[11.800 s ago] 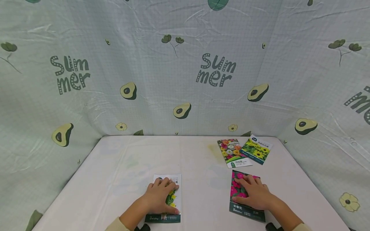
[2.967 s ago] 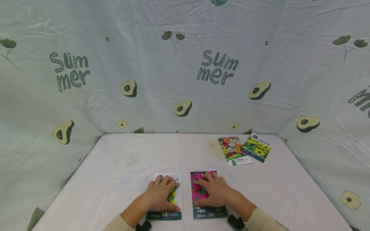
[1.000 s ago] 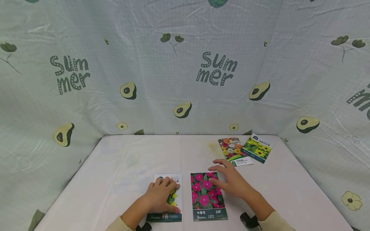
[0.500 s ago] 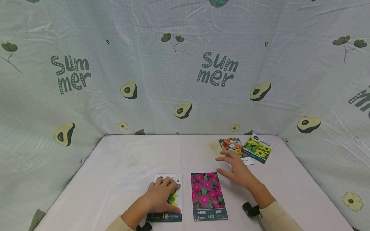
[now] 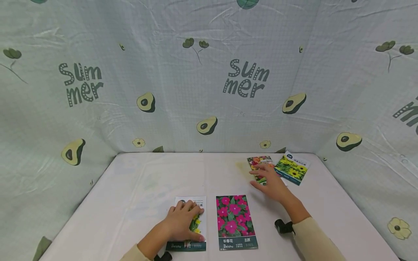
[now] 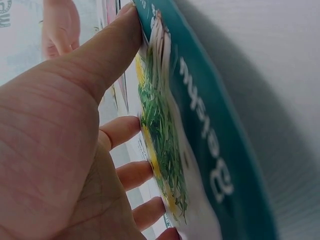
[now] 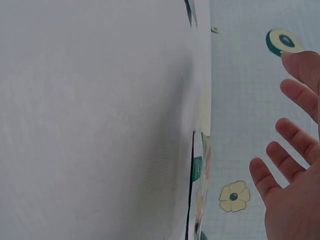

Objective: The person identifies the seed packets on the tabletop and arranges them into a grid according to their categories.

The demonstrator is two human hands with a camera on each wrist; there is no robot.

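Note:
My left hand rests with spread fingers on a white seed packet with yellow flowers and a dark green band. In the left wrist view its thumb and fingertips touch the face of that packet. To its right, a pink-flowered seed packet lies flat and untouched. Over at the back right, my right hand is above a seed packet with multicoloured flowers, partly hiding it. The right wrist view shows this hand with fingers apart and nothing held.
A yellow-flowered seed packet lies beside the multicoloured one, at the back right. The white table meets a printed cloth backdrop at its back and sides. A black wrist device sits by the right sleeve.
My right hand slid the pink-flowered packet leftward beside the white one, let go, then moved up and right to the multicoloured packet. The left hand has stayed put.

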